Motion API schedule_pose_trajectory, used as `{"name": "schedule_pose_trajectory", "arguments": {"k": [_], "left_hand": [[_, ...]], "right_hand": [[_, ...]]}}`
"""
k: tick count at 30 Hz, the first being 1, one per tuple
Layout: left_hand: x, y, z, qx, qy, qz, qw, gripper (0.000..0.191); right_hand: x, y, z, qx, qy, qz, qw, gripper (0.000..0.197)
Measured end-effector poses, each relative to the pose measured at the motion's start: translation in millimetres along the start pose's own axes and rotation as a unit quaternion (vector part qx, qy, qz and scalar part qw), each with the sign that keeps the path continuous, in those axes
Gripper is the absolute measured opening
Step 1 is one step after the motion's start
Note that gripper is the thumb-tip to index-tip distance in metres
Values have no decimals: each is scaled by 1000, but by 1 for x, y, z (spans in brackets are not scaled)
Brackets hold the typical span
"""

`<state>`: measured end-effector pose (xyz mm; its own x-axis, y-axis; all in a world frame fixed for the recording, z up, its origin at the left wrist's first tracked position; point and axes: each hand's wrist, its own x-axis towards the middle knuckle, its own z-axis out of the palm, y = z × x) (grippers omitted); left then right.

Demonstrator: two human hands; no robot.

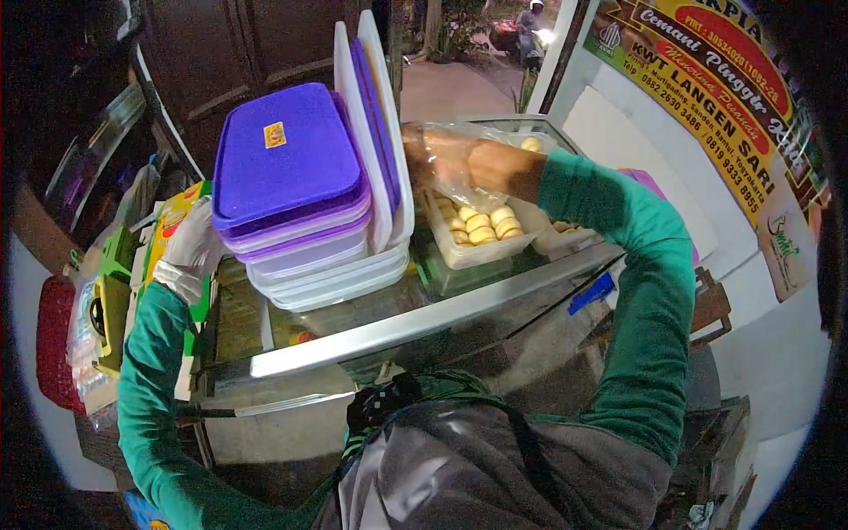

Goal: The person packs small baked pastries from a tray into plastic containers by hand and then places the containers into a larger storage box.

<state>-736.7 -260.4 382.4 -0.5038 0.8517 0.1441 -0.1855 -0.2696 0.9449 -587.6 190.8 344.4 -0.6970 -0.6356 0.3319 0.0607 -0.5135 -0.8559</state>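
My left hand (189,248), in a whitish glove, is against the left side of a stack of plastic containers with a purple lid (288,175) on top. Its fingertips are hidden behind the stack, so its grip does not show. Several white and purple lids (366,139) stand on edge at the stack's right side. My right hand (454,162), in a loose clear plastic glove, reaches past these lids, which hide its fingers. Below that wrist, a clear plastic container (487,248) holds several round, pale yellow pastries (482,224).
Everything rests on a glass display case (344,324) with a metal front edge. At the left are printed cartons (175,215) and a yellow-green tape dispenser (109,318). A banner with writing (709,99) hangs on the right wall. Outside, a person rides a motorbike (530,33).
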Motion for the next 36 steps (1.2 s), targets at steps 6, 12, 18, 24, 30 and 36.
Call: {"name": "schedule_pose_trajectory", "arguments": {"k": [6,12,18,24,30,36], "left_hand": [[8,-12,-9,-9,16,-18,1000,37],[-13,-15,-35,-75,68,-19,995,39],[-34,-13,-22,-88,108,-22,990,40],[-70,4,-17,-68,100,-15,993,42],[-32,2,13,-49,66,15,997,42],[-28,2,22,-51,56,43,996,42]], "right_hand": [[-81,-19,-5,386,442,146,796,27],[-31,21,5,383,267,107,878,33],[-3,19,59,17,286,119,951,34],[40,42,78,-125,300,118,938,35],[-20,3,109,-156,384,114,903,36],[-31,2,111,-169,398,130,892,37]]}}
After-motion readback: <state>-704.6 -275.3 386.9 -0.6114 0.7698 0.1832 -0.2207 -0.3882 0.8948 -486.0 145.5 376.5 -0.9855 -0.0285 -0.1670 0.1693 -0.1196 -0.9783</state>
